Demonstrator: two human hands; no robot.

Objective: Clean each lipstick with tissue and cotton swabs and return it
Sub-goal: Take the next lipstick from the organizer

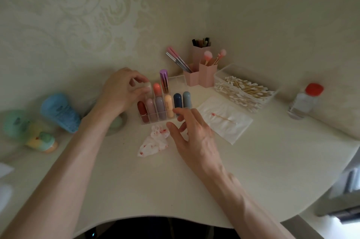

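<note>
Return step, seemingly: left hand (119,92) pinching pale capped lipstick (148,87) at ten o'clock of clear acrylic organiser (176,80); right hand (194,135) slack-fingered, empty. Next: seat it upright.

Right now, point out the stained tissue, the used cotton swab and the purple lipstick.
stained tissue (155,141), head view, crumpled middle.
used cotton swab (224,117), head view, wooden stick.
purple lipstick (165,81), head view, tube middle.

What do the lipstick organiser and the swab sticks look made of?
Lipstick organiser: clear glossy plastic, likely acrylic; the lipsticks show through its walls. Swab sticks: tan, matte, probably wood or bamboo, with white cotton-like tips.
</note>
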